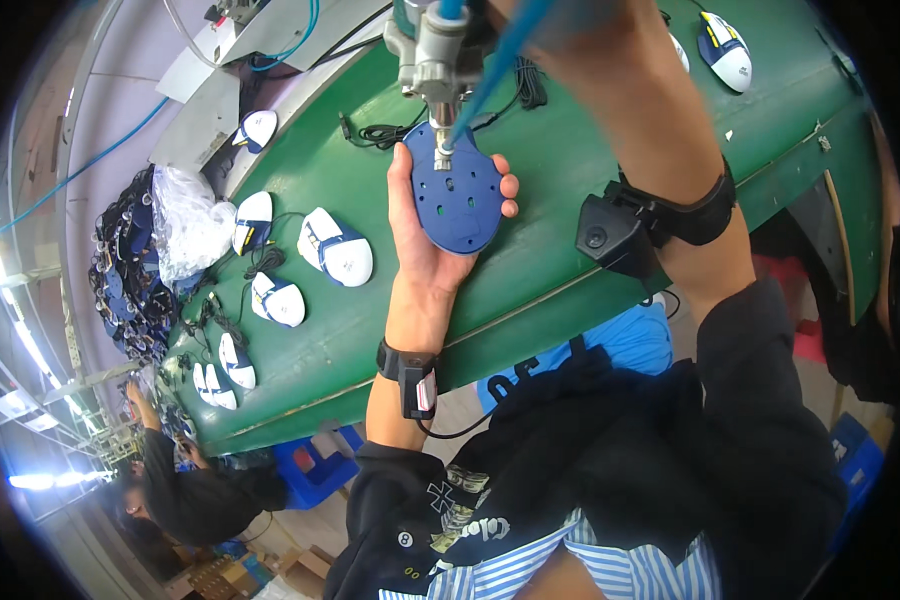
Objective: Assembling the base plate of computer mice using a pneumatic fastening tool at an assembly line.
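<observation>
Navy-blue plastic mouse [457, 218] is underside-up over the green tabletop [530, 285], L hand [432, 262] w/ grip closed round its sides, thumb on its L edge & fingertips [510, 187] on its R edge; R forearm [635, 95] runs up & R of that mouse, its hand out of view, so can't tell that grip. Metal driver [440, 75] hangs above the navy mouse, tip over its upper end, contact unclear. White-&-blue mice [345, 255] w/ cables lie L of it, translucent plastic bag [188, 225] farther L.
</observation>
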Tool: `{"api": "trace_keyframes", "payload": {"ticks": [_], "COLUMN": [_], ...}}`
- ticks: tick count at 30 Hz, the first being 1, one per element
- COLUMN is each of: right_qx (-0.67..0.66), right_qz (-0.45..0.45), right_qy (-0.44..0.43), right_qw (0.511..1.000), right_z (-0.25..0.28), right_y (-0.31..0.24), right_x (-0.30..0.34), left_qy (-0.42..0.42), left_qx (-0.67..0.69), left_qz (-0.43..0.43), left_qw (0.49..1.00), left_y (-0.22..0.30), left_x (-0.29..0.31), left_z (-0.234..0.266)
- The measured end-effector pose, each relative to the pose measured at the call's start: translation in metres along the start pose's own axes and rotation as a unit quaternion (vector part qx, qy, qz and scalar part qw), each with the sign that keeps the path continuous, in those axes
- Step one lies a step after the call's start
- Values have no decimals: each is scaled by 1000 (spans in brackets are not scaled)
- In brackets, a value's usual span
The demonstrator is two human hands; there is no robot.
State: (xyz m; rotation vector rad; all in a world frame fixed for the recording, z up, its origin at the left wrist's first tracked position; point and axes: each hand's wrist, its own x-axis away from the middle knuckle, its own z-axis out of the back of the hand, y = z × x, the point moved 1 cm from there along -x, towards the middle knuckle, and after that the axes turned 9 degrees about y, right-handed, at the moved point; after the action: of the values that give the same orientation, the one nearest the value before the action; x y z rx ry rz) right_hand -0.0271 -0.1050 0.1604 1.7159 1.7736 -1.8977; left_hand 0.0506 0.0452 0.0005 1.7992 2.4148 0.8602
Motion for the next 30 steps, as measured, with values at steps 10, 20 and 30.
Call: {"api": "trace_keyframes", "payload": {"ticks": [10, 20, 30], "right_qx": [18, 16, 20], "right_qz": [-10, -17, -22], "right_qy": [-2, -13, -32], "right_qw": [1000, 1000, 999], "right_z": [17, 20, 18], "right_y": [-11, -7, -3], "right_x": [9, 17, 22], "left_qy": [35, 17, 4], "left_qx": [14, 28, 36], "left_qz": [24, 32, 27], "left_qw": [999, 999, 999], "left_y": [-7, -8, -7], "left_x": [-11, -11, -11], "left_z": [-1, -3, -5]}}
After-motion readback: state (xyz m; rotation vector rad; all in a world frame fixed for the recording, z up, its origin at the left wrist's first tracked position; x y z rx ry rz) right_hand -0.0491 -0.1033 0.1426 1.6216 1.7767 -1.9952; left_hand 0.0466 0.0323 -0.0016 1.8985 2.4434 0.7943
